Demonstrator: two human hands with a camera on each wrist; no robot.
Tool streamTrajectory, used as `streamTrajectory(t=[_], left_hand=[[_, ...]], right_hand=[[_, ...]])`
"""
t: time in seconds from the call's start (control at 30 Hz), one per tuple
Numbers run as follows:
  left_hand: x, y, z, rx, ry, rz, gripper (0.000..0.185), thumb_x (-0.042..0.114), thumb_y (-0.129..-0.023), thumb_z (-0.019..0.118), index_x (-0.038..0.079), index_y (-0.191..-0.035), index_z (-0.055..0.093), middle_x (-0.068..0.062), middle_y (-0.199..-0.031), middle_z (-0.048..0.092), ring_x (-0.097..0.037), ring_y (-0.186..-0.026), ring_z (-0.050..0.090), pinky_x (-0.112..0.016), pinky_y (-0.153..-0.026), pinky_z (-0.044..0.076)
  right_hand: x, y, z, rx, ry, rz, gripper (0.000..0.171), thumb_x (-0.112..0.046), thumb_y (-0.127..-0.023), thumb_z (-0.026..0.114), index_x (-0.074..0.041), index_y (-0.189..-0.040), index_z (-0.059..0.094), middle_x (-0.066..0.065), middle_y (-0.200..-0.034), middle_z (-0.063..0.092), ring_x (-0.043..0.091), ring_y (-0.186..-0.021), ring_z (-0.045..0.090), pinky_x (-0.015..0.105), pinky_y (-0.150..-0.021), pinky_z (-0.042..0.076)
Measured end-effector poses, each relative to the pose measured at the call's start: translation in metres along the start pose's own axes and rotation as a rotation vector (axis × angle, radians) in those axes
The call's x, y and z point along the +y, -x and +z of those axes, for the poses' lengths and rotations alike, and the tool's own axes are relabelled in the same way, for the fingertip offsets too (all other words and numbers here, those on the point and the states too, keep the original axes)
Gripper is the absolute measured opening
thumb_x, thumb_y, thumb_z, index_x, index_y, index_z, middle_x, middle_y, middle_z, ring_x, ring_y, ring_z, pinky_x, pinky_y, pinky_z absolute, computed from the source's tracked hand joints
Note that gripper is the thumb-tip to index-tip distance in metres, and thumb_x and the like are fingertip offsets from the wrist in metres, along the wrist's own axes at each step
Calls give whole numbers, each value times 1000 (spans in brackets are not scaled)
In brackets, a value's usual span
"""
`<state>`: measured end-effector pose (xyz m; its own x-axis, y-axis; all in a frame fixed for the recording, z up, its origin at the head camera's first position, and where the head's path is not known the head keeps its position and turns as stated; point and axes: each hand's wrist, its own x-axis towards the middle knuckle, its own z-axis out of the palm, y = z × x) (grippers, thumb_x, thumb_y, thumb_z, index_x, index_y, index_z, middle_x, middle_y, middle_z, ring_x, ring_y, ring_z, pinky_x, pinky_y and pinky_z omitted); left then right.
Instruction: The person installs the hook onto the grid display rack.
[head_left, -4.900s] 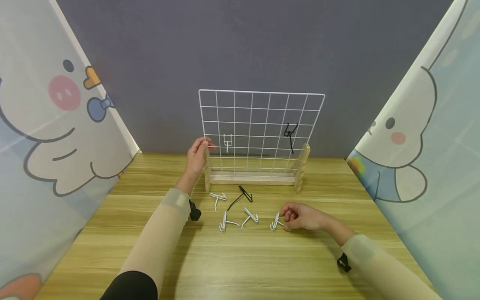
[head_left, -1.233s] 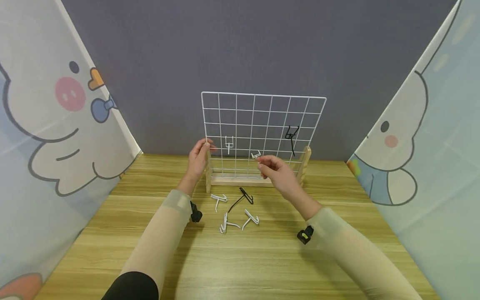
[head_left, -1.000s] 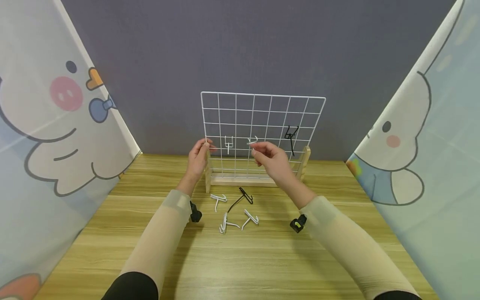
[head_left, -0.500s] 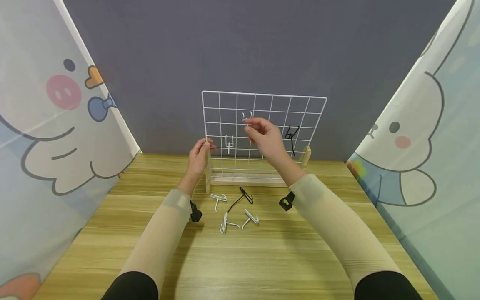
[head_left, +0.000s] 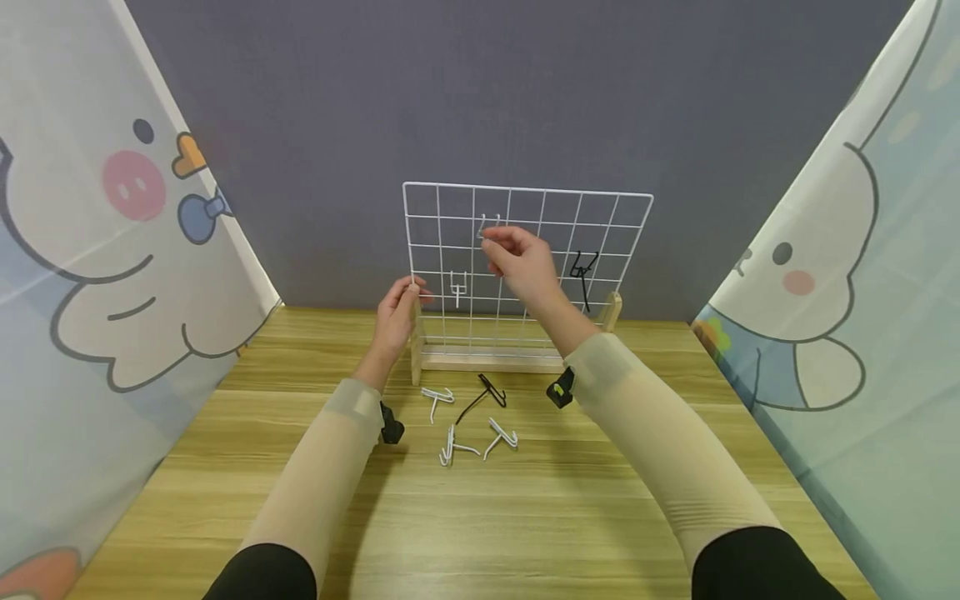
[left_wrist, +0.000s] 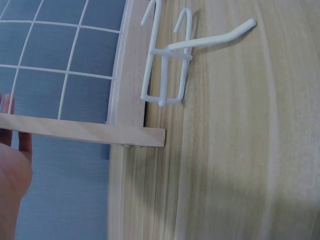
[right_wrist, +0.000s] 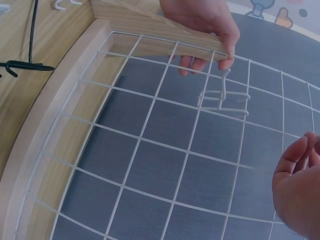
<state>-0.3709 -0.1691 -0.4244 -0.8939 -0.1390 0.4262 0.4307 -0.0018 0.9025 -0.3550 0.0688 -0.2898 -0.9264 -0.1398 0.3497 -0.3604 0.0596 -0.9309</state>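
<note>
In the head view my left hand [head_left: 394,318] grips the top of the left post [head_left: 416,346] of a wooden stand, at the edge of a white wire grid panel [head_left: 525,189]. My right hand [head_left: 527,265] pinches a white wire hook [head_left: 483,223] by its stem at the panel's upper part. The hook's two prongs lie near the second horizontal wire; whether they catch it I cannot tell. Another white hook [head_left: 458,289] hangs lower left on the grid. A black hook [head_left: 583,272] hangs at the right. The right wrist view mostly hides the pinched hook behind the fingers [right_wrist: 295,152].
On the wooden table [head_left: 480,533] before the stand lie a black hook [head_left: 491,390] and three white hooks: one back left [head_left: 437,394], one front left [head_left: 449,446], one on the right [head_left: 501,433]. A grey wall [head_left: 525,100] rises behind the panel.
My right hand has picked the rightmost white hook off the table and carried it up and left to the upper grid. My left hand has stayed on the post.
</note>
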Motion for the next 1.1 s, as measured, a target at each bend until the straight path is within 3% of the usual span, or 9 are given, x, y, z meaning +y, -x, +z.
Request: streamTrajectory(t=[0.1, 0.2, 0.27, 0.33, 0.5, 0.7, 0.83, 1.0, 1.1], left_hand=[[-1, -1, 0, 2, -10, 1, 40, 23, -118, 48, -11, -136, 58, -26, -121, 73, -42, -118, 73, -26, -80, 52], [-2, -1, 0, -7, 8, 18, 39, 20, -118, 46, -14, -136, 57, -31, -121, 71, -50, -120, 70, -41, -102, 58], [-3, -2, 0, -13, 24, 28, 39, 18, -118, 46, -16, -136, 55, -35, -122, 69, -55, -121, 67, -53, -118, 52], [-3, -2, 0, -15, 35, 33, 39, 17, -118, 45, -17, -136, 54, -34, -120, 69, -58, -121, 66, -61, -123, 47], [-4, -2, 0, -14, 58, 46, 37, 14, -118, 46, -17, -134, 56, -13, -109, 75, -61, -121, 64, -61, -123, 47], [-4, -1, -1, -23, 69, 55, 34, 12, -117, 45, -14, -133, 59, -19, -112, 73, -60, -119, 64, -54, -117, 53], [-4, -1, -1, -22, 64, 43, 35, 14, -117, 45, -15, -135, 58, -12, -110, 74, -57, -120, 65, -55, -119, 51], [-4, -1, 0, -25, 50, 34, 38, 15, -118, 45, -16, -136, 55, -25, -116, 72, -60, -122, 63, -59, -124, 47], [-4, -2, 0, -20, 45, 36, 36, 15, -118, 45, -15, -135, 57, -33, -120, 69, -55, -119, 67, -60, -124, 47]], right_hand=[[1, -1, 0, -2, 6, 3, 33, -16, -106, 74, 3, -132, 73, 2, -94, 68, 10, -74, 63, 23, -69, 56], [1, -1, 0, -6, 17, 12, 33, -17, -106, 74, 2, -133, 73, 0, -94, 69, 10, -74, 63, 22, -69, 56], [2, 0, -1, -11, 24, 20, 34, -17, -106, 73, 1, -135, 73, -2, -94, 69, 10, -75, 64, 21, -68, 56], [2, 0, -2, -19, 24, 27, 35, -17, -107, 73, 1, -137, 72, -2, -97, 70, 12, -77, 64, 20, -69, 56], [4, 3, -4, -40, 29, 30, 37, -17, -107, 73, -4, -141, 72, -1, -106, 71, 13, -81, 66, 21, -72, 58], [5, 4, -5, -59, 60, 23, 36, -21, -107, 73, -11, -142, 72, 0, -110, 71, 13, -80, 66, 25, -74, 59], [7, 6, -5, -60, 68, 8, 38, -21, -107, 74, -12, -143, 72, 0, -109, 70, 13, -79, 67, 22, -71, 59], [9, 8, -6, -63, 64, -6, 43, -23, -107, 74, -12, -148, 68, 9, -118, 73, 13, -78, 68, 27, -74, 62], [10, 11, -6, -67, 43, -3, 48, -24, -107, 74, -12, -152, 64, 17, -128, 73, 12, -77, 68, 26, -73, 62]])
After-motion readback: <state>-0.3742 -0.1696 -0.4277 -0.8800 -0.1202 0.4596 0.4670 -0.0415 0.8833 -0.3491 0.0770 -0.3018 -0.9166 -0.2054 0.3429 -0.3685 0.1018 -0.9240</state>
